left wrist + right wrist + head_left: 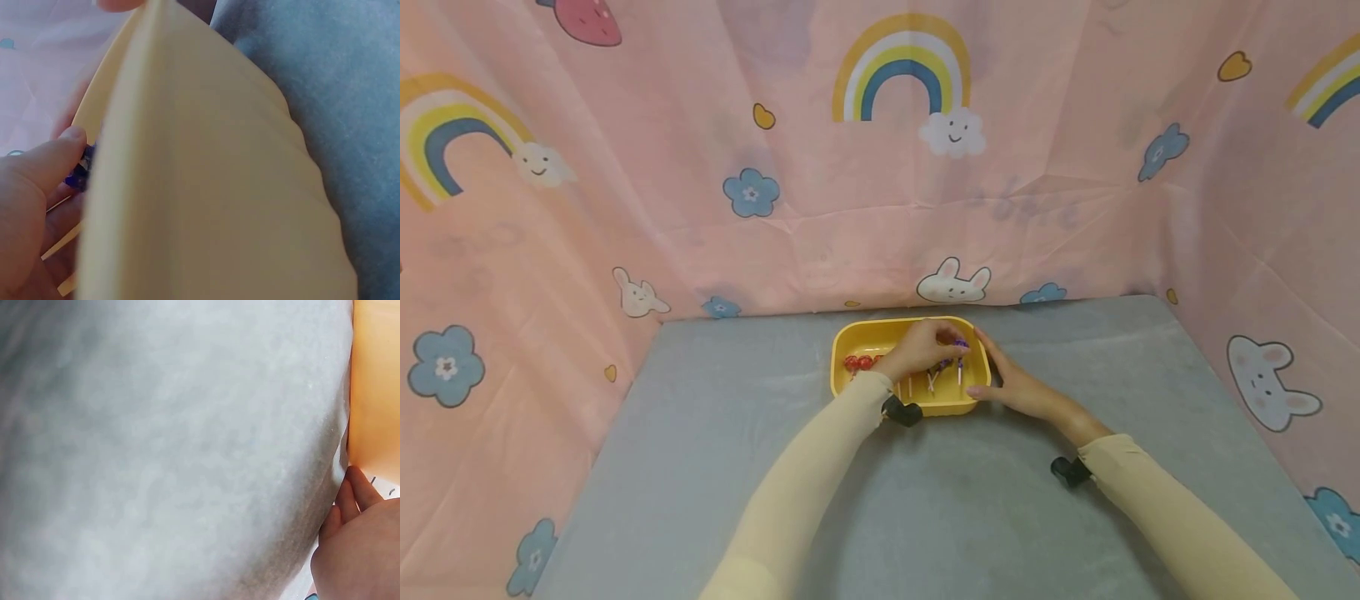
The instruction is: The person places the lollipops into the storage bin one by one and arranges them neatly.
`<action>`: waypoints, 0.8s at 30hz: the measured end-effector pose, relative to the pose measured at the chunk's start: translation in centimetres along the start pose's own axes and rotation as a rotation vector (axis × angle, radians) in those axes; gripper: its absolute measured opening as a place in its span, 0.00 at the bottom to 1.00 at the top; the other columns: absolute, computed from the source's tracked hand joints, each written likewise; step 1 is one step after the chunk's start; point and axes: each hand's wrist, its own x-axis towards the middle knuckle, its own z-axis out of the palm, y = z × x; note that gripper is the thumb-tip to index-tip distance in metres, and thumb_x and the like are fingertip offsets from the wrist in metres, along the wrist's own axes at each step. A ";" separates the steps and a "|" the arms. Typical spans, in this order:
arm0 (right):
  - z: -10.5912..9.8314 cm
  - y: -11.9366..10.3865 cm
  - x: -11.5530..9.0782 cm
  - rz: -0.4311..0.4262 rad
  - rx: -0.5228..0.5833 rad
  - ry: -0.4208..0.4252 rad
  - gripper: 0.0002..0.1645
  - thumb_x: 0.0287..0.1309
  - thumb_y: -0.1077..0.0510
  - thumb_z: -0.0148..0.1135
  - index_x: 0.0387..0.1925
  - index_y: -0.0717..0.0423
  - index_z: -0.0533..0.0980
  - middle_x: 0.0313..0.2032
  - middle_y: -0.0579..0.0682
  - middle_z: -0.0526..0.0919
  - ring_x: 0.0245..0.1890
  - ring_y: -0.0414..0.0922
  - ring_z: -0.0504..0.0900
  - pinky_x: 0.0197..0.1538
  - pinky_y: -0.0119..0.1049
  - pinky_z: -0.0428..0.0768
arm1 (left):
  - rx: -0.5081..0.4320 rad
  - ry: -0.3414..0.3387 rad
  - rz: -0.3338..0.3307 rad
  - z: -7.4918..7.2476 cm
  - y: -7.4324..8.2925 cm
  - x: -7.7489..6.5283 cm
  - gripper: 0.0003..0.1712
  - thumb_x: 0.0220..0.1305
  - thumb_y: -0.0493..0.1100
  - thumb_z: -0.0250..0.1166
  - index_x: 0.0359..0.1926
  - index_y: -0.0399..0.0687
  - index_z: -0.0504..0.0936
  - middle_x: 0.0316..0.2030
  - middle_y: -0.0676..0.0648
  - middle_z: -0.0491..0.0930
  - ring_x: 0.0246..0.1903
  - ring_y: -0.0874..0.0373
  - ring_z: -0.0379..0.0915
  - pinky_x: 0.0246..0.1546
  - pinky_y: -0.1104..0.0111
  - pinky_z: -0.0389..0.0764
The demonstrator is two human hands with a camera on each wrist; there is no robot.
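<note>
A yellow tray [910, 409] stands near the back of the table. Over its inside, my left hand [917, 347] pinches a purple-wrapped lollipop [961, 342] between thumb and fingers, its white stick pointing down near the right end. The left wrist view shows the purple wrapper [79, 170] by the thumb, partly hidden behind the tray wall [187, 156]. My right hand [1026, 390] spans the tray's right end with extended fingers along the side and the thumb at the front corner. Red lollipops [858, 363] lie at the left inside, partly covered by my left hand.
More lollipop sticks [932, 382] lie in the tray beneath my left hand. Grey cloth covers the table [970, 508]. A pink printed curtain [850, 192] rises close behind the tray and at both sides.
</note>
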 end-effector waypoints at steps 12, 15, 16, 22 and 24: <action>0.0 -0.3 -0.1 0.028 0.000 0.000 0.62 0.62 0.41 0.64 0.78 0.33 0.28 0.80 0.58 0.33 0.78 0.65 0.36 0.73 0.72 0.43 | 0.029 0.011 -0.014 0.2 -0.1 0.0 0.11 0.66 0.51 0.66 0.41 0.50 0.86 0.36 0.52 0.85 0.33 0.64 0.76 0.38 0.78 0.78; 0.0 -0.3 -0.1 0.025 0.002 0.001 0.62 0.62 0.42 0.63 0.78 0.33 0.28 0.80 0.57 0.34 0.79 0.65 0.37 0.73 0.72 0.43 | 0.047 -0.001 -0.014 0.2 -0.1 0.0 0.11 0.66 0.50 0.66 0.42 0.50 0.86 0.38 0.52 0.86 0.34 0.64 0.76 0.40 0.77 0.78; 0.0 -0.3 -0.1 0.022 0.004 0.001 0.62 0.62 0.42 0.63 0.78 0.32 0.28 0.80 0.57 0.34 0.79 0.65 0.37 0.73 0.72 0.43 | 0.056 -0.005 -0.015 0.2 -0.1 -0.1 0.10 0.65 0.50 0.67 0.42 0.50 0.86 0.38 0.52 0.86 0.35 0.64 0.76 0.41 0.77 0.78; 0.0 -0.2 -0.1 0.007 0.014 0.008 0.62 0.62 0.42 0.63 0.78 0.35 0.29 0.80 0.56 0.34 0.79 0.64 0.36 0.73 0.72 0.42 | 0.114 -0.020 -0.026 0.2 0.0 0.0 0.09 0.65 0.47 0.67 0.43 0.49 0.86 0.40 0.51 0.86 0.37 0.63 0.76 0.44 0.76 0.79; 0.0 -0.2 -0.1 0.006 0.015 0.009 0.62 0.62 0.42 0.63 0.78 0.35 0.29 0.80 0.56 0.34 0.79 0.64 0.36 0.73 0.72 0.42 | 0.123 -0.015 -0.034 0.2 -0.1 0.0 0.10 0.65 0.47 0.67 0.44 0.49 0.86 0.40 0.51 0.86 0.37 0.62 0.76 0.44 0.75 0.79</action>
